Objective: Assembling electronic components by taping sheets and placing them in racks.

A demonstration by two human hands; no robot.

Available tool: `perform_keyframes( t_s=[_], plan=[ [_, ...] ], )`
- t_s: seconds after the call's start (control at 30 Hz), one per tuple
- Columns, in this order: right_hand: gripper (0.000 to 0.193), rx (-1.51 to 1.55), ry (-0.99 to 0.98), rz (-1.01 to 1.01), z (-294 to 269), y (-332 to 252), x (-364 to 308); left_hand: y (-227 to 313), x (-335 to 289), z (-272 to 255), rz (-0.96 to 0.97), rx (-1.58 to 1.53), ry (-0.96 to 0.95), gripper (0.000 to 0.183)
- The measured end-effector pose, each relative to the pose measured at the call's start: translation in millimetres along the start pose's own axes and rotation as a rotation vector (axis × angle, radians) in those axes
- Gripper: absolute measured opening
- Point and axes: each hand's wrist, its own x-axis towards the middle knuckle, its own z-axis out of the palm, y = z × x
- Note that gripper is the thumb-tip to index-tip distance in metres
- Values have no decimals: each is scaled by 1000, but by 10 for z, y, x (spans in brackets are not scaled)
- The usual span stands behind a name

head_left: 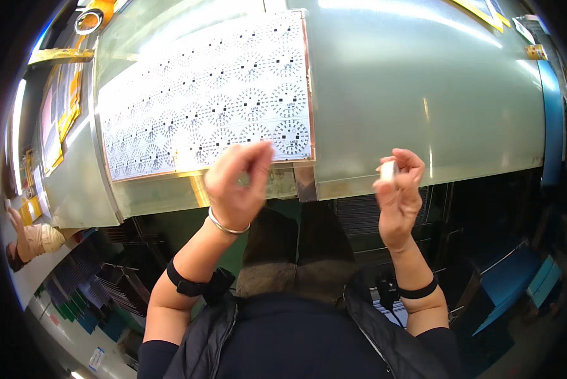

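Observation:
A white panel of printed circuit boards (253, 82), patterned with rows of ring-shaped black marks, lies on the pale green worktop. Over its front edge is my left hand (238, 180), slightly blurred, with thumb and forefinger pinched together. Whatever may be between those fingertips is too small to make out. To the right, my right hand (400, 202) is raised at the worktop's front edge, away from the panel. Its bent fingers and thumb grip a small white block-like piece (389, 170), whose exact kind is blurred.
The smooth green worktop (422, 95) stretches right to a blue edge (552, 120). At the left, another person's sleeve (43, 240) shows beside yellow-edged sheets (65, 120). An orange tape roll (91, 20) is at the far left. Racks of dark boards (128, 287) stand below.

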Motion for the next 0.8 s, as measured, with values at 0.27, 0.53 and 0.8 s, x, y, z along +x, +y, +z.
perform_keyframes(
  t_s=[0.27, 0.53, 0.8],
  plan=[
    [21, 580, -21, 405, 62, -161, 211, 78, -260, 116, 223, 408, -578, 52],
    [26, 222, 23, 333, 120, -183, 335, 63, -251, 89, 249, 427, -565, 52],
    [27, -87, -81, 244, 268, -169, 434, 54, -231, 99, 269, 437, -560, 52]
  ],
)
